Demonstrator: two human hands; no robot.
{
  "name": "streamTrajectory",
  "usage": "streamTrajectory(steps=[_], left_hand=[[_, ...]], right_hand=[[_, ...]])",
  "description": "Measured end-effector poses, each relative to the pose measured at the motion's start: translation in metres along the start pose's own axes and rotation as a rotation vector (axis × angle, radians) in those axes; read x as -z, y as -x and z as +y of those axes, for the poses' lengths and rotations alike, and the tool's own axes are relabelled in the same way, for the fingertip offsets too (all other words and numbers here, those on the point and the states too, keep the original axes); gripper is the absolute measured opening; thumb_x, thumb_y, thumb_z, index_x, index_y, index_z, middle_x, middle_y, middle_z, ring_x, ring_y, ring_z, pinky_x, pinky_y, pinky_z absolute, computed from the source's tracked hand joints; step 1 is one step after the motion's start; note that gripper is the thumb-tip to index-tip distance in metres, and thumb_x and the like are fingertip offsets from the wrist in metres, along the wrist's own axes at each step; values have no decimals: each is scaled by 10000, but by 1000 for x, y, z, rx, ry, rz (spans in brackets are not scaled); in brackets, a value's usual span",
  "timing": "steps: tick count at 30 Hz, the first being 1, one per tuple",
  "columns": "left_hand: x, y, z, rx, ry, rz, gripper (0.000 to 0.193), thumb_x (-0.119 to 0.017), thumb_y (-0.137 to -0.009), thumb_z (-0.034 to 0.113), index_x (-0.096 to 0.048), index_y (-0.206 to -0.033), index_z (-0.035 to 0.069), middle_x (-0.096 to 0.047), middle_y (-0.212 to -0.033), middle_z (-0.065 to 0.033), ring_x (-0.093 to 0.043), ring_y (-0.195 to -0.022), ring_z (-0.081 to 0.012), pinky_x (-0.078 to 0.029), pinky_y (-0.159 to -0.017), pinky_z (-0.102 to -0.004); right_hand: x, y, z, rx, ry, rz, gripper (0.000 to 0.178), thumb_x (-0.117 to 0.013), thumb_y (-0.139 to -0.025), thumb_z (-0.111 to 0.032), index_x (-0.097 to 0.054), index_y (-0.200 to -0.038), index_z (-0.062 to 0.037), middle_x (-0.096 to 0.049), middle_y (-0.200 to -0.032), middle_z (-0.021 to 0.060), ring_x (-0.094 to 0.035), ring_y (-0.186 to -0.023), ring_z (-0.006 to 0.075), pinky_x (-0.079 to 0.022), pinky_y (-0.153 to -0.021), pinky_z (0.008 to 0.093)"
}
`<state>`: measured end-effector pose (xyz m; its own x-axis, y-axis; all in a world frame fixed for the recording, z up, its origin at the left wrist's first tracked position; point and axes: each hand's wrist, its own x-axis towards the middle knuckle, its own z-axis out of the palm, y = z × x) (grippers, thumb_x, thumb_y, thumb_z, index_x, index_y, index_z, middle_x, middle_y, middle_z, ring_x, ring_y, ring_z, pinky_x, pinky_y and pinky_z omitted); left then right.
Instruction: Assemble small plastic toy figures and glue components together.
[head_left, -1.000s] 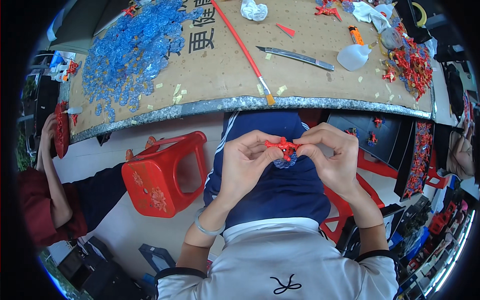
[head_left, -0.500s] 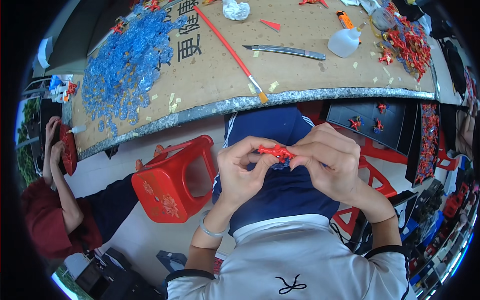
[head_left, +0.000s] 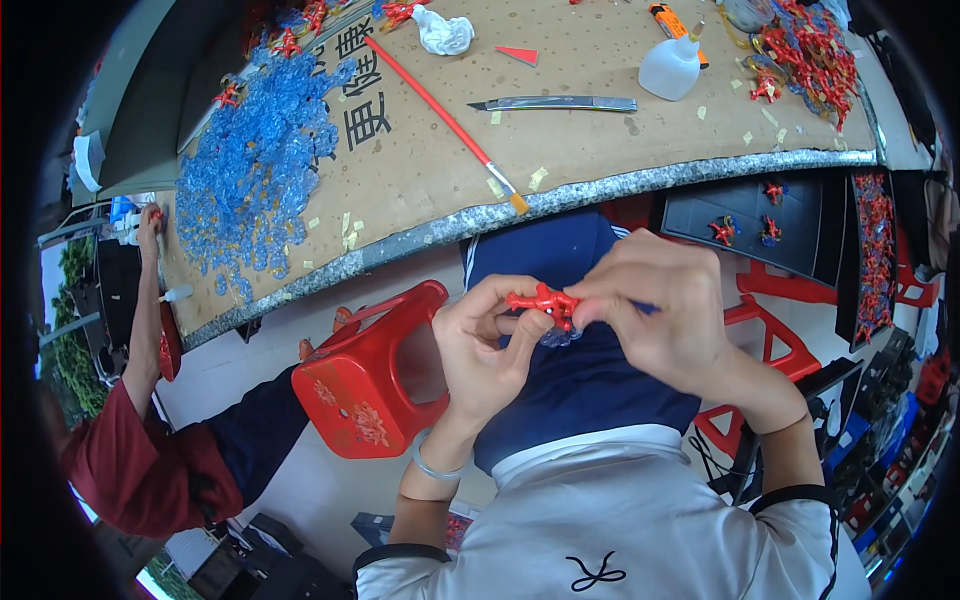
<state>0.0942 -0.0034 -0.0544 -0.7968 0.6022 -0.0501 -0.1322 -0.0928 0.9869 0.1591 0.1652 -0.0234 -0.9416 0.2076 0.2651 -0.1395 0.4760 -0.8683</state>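
Note:
Over my lap, my left hand (head_left: 485, 350) pinches a small red plastic figurine (head_left: 545, 299) between thumb and fingers. A translucent blue piece (head_left: 560, 338) shows just under the figurine; whether the two are joined, I cannot tell. My right hand (head_left: 655, 310) is closed at the figurine's right end, thumb and forefinger pressed against it. Its curled fingers hide that end. Both hands are held in front of the table edge, below the tabletop in the picture.
On the table (head_left: 420, 185) are a heap of clear blue pieces (head_left: 255, 160), a red-handled paintbrush (head_left: 440, 115), a craft knife (head_left: 560, 103), a white squeeze bottle (head_left: 668, 72) and a pile of red figurines (head_left: 815, 60). A black tray (head_left: 800, 240) holds several figurines. Left: a red stool (head_left: 350, 405) and a co-worker's arm (head_left: 147, 310).
The figurine has turned in my fingers and shows more of its red body. My right hand has tilted and shifted slightly. The co-worker has stretched an arm toward the table. The whole view has shifted.

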Motion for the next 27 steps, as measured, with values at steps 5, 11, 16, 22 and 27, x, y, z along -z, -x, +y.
streamTrajectory(steps=[5,11,16,22,27], left_hand=[[8,2,-5,234,99,-7,188,-656,-850,18,-567,-986,-77,-662,-865,-131,-653,-786,-140,-529,-663,-220],[11,1,-2,314,239,-51,232,-668,-850,56,-558,-1014,-66,-660,-879,-134,-661,-753,-152,-546,-642,-246],[9,0,-2,291,211,-93,323,-666,-852,90,-542,-1105,-68,-656,-904,-142,-672,-780,-201,-587,-631,-315],[10,3,-4,288,237,-112,346,-659,-858,142,-520,-1106,-55,-648,-915,-168,-682,-792,-251,-596,-588,-338],[5,2,-3,295,286,-110,361,-675,-850,211,-522,-1051,-47,-633,-872,-143,-678,-756,-232,-590,-562,-323]], right_hand=[[5,-19,4,-267,-133,-162,71,-642,-671,1,-701,-704,23,-627,-617,161,-593,-511,247,-450,-510,334],[4,-19,19,-356,-281,-249,82,-713,-702,-24,-714,-765,29,-670,-658,142,-616,-564,149,-468,-549,270],[4,-15,19,-415,-309,-287,102,-750,-714,-44,-716,-777,29,-679,-671,120,-620,-598,121,-485,-582,255],[5,-13,24,-616,-602,-307,141,-764,-731,-28,-646,-742,50,-671,-692,113,-612,-597,97,-492,-553,209],[4,-11,26,-624,-713,-275,211,-779,-719,-19,-570,-701,7,-663,-692,113,-611,-606,83,-484,-530,194]])
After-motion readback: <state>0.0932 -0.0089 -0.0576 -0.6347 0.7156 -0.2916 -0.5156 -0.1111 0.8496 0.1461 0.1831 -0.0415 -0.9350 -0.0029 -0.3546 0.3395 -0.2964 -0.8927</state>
